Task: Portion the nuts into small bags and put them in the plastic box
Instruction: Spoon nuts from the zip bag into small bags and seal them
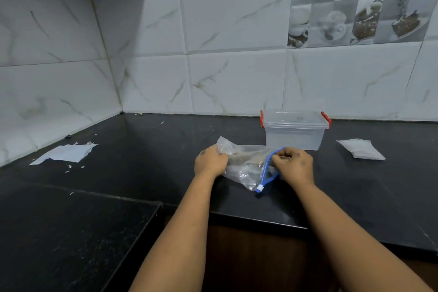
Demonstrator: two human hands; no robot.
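Observation:
A clear zip bag (246, 168) with a blue zipper strip and a white slider lies on the black counter; brownish nuts show dimly inside it. My left hand (209, 162) grips the bag's closed left end. My right hand (292, 165) pinches the blue zipper edge at the bag's mouth. Just behind the bag stands the clear plastic box (294, 134) with red clips, its lid on. A stack of small white bags (361, 148) lies to the right of the box.
The black counter (142, 173) runs into a tiled wall corner at the back left. A torn white paper (66, 153) with scattered scraps lies at the left. The counter's front edge steps down near my forearms.

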